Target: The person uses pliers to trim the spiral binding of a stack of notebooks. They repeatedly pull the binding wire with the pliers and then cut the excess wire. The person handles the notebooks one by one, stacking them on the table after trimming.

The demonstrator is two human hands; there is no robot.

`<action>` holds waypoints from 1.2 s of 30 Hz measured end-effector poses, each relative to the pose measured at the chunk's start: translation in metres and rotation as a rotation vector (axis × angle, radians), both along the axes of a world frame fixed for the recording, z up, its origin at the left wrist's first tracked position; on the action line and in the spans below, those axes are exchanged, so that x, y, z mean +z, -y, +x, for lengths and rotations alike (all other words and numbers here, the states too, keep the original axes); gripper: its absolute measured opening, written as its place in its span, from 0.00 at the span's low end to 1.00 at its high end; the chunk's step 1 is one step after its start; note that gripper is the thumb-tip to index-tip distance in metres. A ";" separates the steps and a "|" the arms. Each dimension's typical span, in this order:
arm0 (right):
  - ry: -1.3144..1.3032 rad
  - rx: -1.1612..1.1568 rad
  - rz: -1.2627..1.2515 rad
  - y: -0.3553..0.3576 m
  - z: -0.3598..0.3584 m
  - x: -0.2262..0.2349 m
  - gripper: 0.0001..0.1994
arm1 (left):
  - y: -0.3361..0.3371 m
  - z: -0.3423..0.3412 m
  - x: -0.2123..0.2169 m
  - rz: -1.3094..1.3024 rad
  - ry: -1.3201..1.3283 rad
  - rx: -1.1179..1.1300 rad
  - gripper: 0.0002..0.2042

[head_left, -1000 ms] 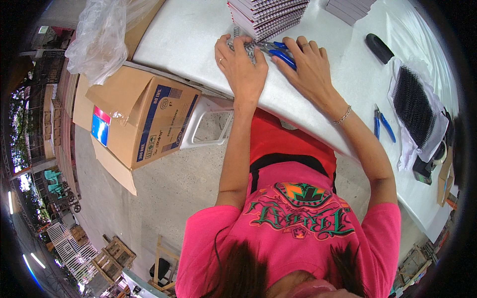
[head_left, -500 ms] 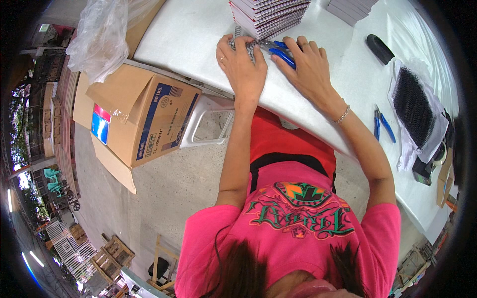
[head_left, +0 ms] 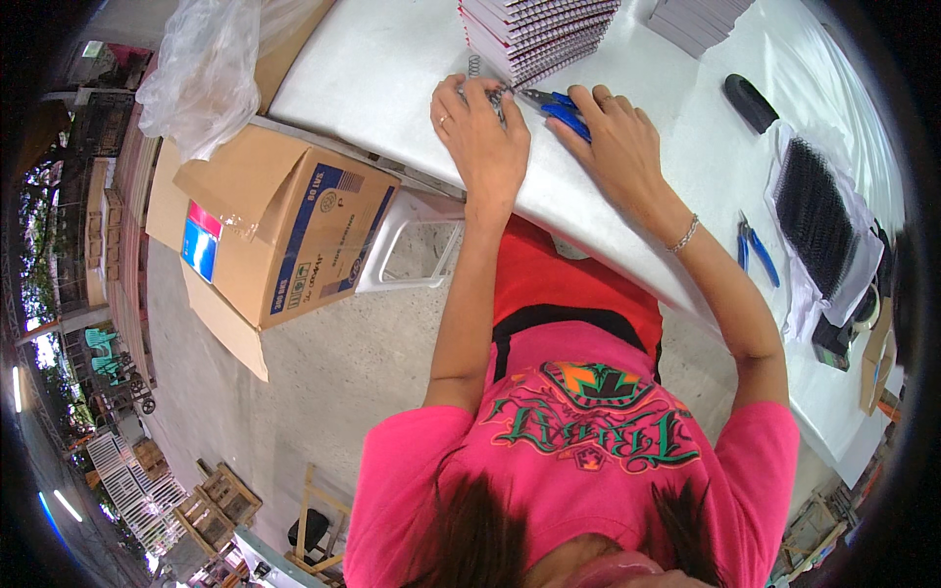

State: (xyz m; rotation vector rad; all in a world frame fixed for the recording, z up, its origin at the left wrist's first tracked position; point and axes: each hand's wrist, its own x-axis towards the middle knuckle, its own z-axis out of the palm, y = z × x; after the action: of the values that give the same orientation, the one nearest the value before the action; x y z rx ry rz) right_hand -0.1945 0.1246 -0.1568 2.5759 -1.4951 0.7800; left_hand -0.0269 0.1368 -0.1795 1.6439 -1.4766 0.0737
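My right hand (head_left: 619, 147) is wrapped round a pair of blue-handled wire cutters (head_left: 567, 120). The jaws point left, toward the fingers of my left hand (head_left: 485, 142). Those fingers are bent and closed round a grey wire coil (head_left: 474, 66), whose free end sticks up past the fingertips; the rest is mostly covered. Just beyond both hands stands a stack of spiral-bound notebooks (head_left: 539, 37), its coiled edges toward me. The cutter tips lie close to the stack's near lower corner; whether they touch wire cannot be made out.
The white table (head_left: 392, 98) carries a second stack (head_left: 698, 24), a black oblong object (head_left: 751, 103), another blue-handled cutter (head_left: 755, 250) and many black coils (head_left: 818, 216) on white wrapping. Left of the table is an open cardboard box (head_left: 323, 235) beside a white stool (head_left: 417, 245), with clear plastic (head_left: 201, 78) above.
The cutters and my right hand have shifted slightly right and toward me, and the cutter handles look closer together. My left hand keeps its hold on the coil.
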 end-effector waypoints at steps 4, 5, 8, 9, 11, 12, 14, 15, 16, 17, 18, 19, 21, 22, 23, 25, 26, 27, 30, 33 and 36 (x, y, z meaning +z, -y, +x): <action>-0.005 -0.004 -0.054 0.000 -0.002 -0.008 0.22 | 0.002 0.001 -0.002 0.024 0.033 -0.010 0.12; -0.009 -0.007 -0.047 0.000 -0.002 -0.008 0.21 | 0.002 0.001 -0.002 0.021 0.038 -0.007 0.12; -0.022 -0.013 -0.016 0.002 0.002 -0.006 0.21 | 0.002 0.001 -0.003 0.017 0.038 -0.008 0.12; -0.028 -0.015 0.000 0.002 0.003 -0.006 0.21 | 0.001 0.001 -0.003 0.016 0.035 -0.009 0.12; -0.037 -0.022 -0.001 0.003 0.004 -0.006 0.20 | 0.002 0.000 -0.003 0.009 0.037 -0.011 0.12; -0.040 -0.024 -0.017 0.004 0.004 -0.008 0.20 | 0.002 0.000 -0.003 0.006 0.038 -0.011 0.12; -0.045 -0.019 -0.018 0.005 0.006 -0.008 0.19 | 0.002 0.001 -0.004 -0.004 0.039 -0.017 0.12; -0.050 -0.014 -0.001 0.004 0.008 -0.006 0.18 | 0.002 0.002 -0.004 -0.009 0.039 -0.019 0.12; -0.053 -0.010 0.011 0.005 0.008 -0.004 0.18 | 0.003 0.001 -0.003 0.010 0.033 -0.020 0.12; -0.060 -0.005 0.008 0.006 0.007 -0.003 0.17 | 0.002 0.001 -0.001 0.028 0.026 -0.020 0.12; -0.069 0.000 0.005 0.006 0.006 -0.003 0.17 | 0.001 0.000 0.000 0.046 0.020 -0.021 0.12; -0.073 0.007 0.000 0.007 0.007 -0.003 0.17 | 0.001 0.001 0.001 0.033 0.039 -0.027 0.12; -0.088 0.000 0.046 0.008 0.007 -0.002 0.17 | 0.003 0.004 0.001 0.007 0.077 -0.039 0.12; -0.094 -0.004 0.069 0.008 0.008 -0.001 0.17 | 0.004 0.007 0.000 0.028 0.112 -0.052 0.12; -0.094 0.007 0.070 0.009 0.008 -0.001 0.17 | 0.005 0.011 -0.001 0.048 0.146 -0.065 0.12; -0.095 0.027 0.071 0.011 0.007 0.001 0.18 | 0.007 0.018 -0.001 0.081 0.180 -0.108 0.12; -0.076 0.043 0.084 0.011 0.005 0.001 0.18 | 0.007 0.020 -0.001 0.094 0.180 -0.138 0.12; -0.057 0.060 0.098 0.012 0.000 0.001 0.19 | 0.007 0.023 0.000 0.108 0.182 -0.168 0.12; -0.035 0.019 0.147 0.009 -0.018 0.007 0.22 | 0.004 0.028 0.004 0.158 0.136 -0.235 0.11; -0.060 -0.099 0.175 0.008 -0.048 0.012 0.26 | -0.002 0.024 0.012 0.221 0.105 -0.221 0.10; -0.106 -0.201 0.149 0.008 -0.084 0.008 0.28 | -0.008 0.018 0.011 0.171 0.089 -0.166 0.10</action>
State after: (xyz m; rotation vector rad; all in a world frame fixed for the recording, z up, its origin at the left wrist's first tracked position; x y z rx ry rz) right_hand -0.2788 0.1164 -0.1484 2.4681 -1.8048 0.5198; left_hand -0.0092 0.1443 -0.1687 1.6636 -1.7222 -0.0738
